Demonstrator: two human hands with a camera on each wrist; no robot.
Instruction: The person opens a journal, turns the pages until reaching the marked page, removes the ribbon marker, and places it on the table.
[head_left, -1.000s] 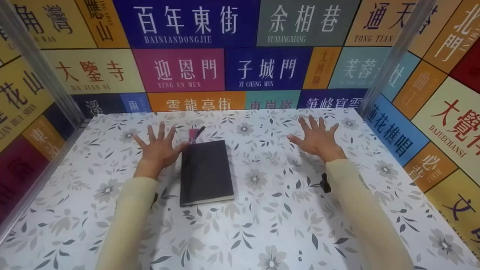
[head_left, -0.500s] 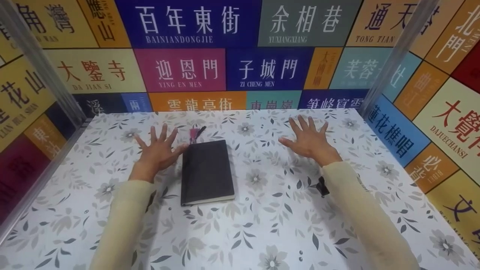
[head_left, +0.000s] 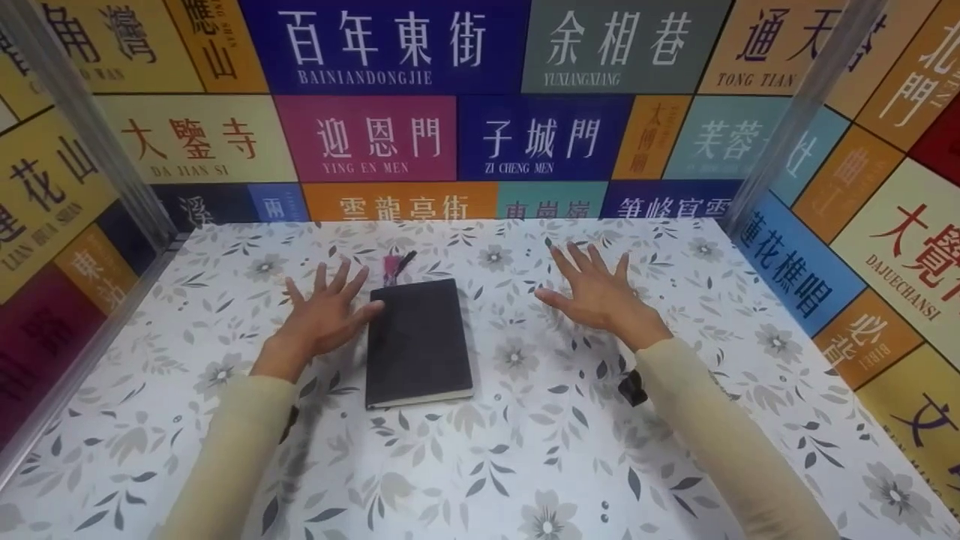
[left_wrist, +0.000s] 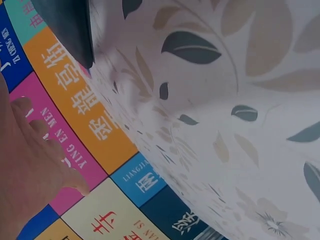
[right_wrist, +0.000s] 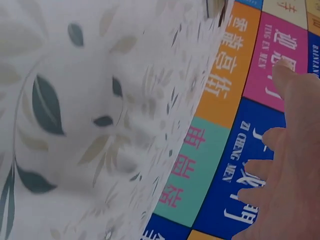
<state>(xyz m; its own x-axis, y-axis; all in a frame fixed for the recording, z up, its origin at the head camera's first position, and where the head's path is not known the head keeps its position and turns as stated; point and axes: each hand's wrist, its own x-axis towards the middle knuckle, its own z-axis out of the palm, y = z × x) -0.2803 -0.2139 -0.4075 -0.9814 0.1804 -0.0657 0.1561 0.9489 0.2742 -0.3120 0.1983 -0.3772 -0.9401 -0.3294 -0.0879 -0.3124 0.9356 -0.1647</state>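
Note:
A black hardcover notebook (head_left: 420, 349) lies closed on the table, its pale page edges showing along the near side. Pink and dark ribbon ends (head_left: 394, 266) stick out past its far edge. My left hand (head_left: 321, 321) is just left of the notebook with fingers spread, the thumb tip overlapping its upper left corner in the head view. The left wrist view has that hand (left_wrist: 35, 165) raised off the tabletop, with the dark notebook (left_wrist: 70, 30) at the top. To the right, my right hand (head_left: 598, 298) hovers, fingers spread and holding nothing; the right wrist view shows it (right_wrist: 292, 165) too.
The tabletop (head_left: 517, 442) has a white covering printed with grey leaves and flowers. Colourful panels with Chinese lettering (head_left: 367, 139) stand behind and at both sides. Clear upright posts (head_left: 780, 127) mark the two back corners.
My right hand has moved left, towards the notebook, and slightly nearer to me. My left hand has shifted a little right and nearer, its thumb now over the notebook's corner. The notebook stays put.

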